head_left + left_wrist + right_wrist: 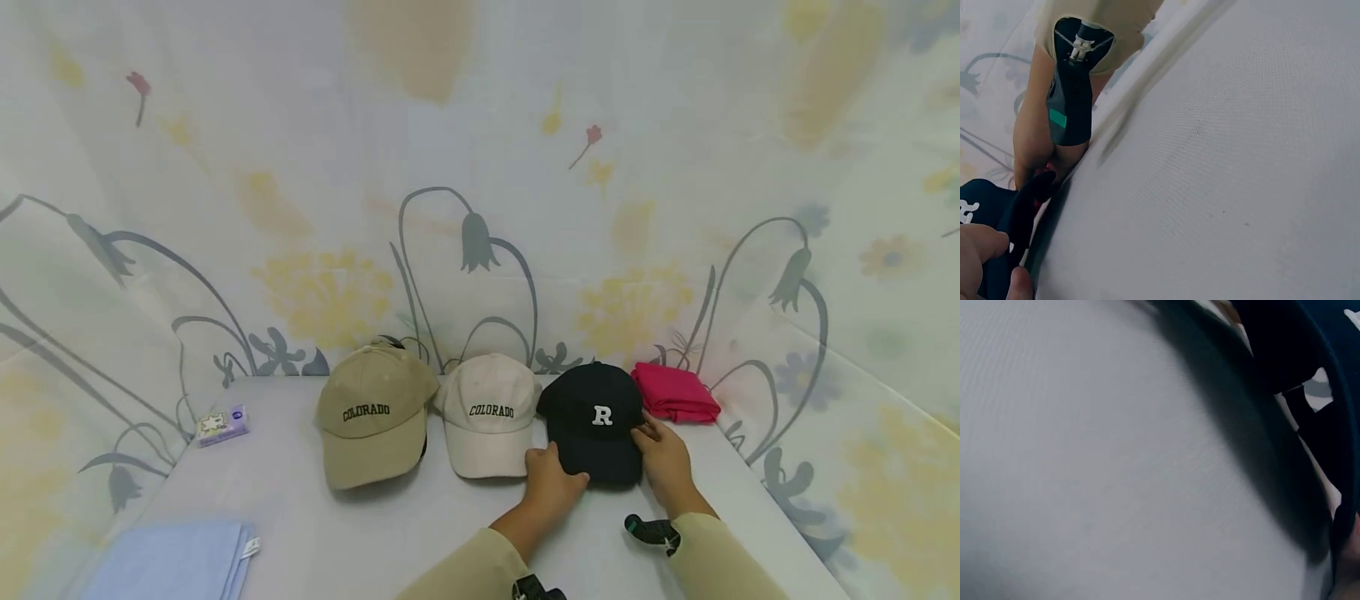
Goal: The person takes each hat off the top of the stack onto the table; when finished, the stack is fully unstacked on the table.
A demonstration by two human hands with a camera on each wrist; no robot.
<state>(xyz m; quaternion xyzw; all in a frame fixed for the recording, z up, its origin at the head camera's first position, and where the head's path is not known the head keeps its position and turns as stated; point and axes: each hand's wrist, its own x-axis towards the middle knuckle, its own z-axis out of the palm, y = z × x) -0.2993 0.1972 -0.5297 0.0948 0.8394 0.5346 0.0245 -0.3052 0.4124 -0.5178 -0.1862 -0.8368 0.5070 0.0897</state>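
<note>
1. Navy for the piece in hand: navy cap (592, 421) with a white R, lying flat on the bench (300, 500), brim toward the person, at the right end of a row with the tan cap (372, 417) and the cream cap (487, 417), just beside the cream one.
2. Left hand (553, 483) at the front left corner of the brim; in the left wrist view, fingers (979, 250) curled and seeming to pinch the brim edge, so a closed grip on the navy cap.
3. Right hand (663, 457) against the right side of the crown, fingers fairly straight and only pressing; a loose grip, closed around nothing as far as visible.
4. Judged as nearly finished: all three caps side by side, facing the same way, the navy cap already down on the bench. Left to do, probably: only a small straightening and then letting go.
5. Beside the row: pink folded cloth (675, 393) just behind the navy cap to its right, small packet (222, 426) well apart on the left, light blue cloth (172, 560) at the near left corner.
6. Hard to make out: thumb of the right hand, hidden behind the cap. Right wrist view filled mostly by grey surface and a dark blurred brim, telling nothing about the fingers. Both forearms cut off by the lower edge of the head view. Something dark behind the tan cap, too hidden to name.
</note>
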